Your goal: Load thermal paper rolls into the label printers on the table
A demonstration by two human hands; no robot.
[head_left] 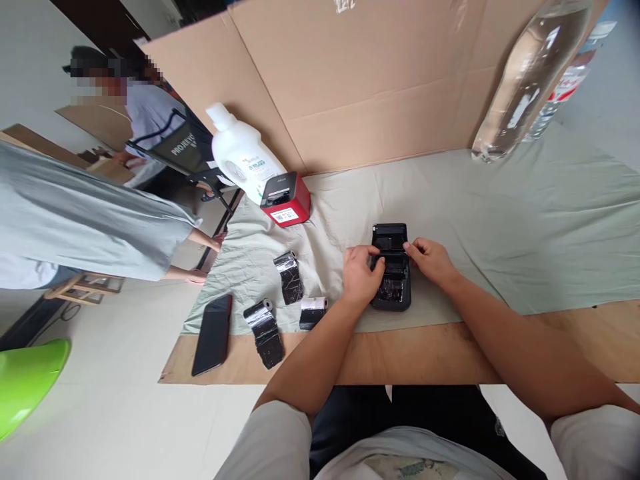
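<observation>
A black portable receipt printer (391,293) lies on the cloth in front of me, its cover (390,237) seemingly flipped up at the far end and a dark hollow showing inside. My left hand (362,272) grips its left side, with the thumb reaching over the hollow. On the right, my right hand (431,259) pinches the edge near the cover's hinge. Left of the printer lie a small roll with a shiny black tail (289,277), a second such roll (264,330) and a third roll (313,312), partly behind my left forearm.
A black phone (212,335) rests at the table's left corner. Behind it stand a red-and-black box-shaped device (287,199) and a white jug (243,157). Clear bottles (533,80) stand at the back right before a cardboard wall (375,80). People are at the left.
</observation>
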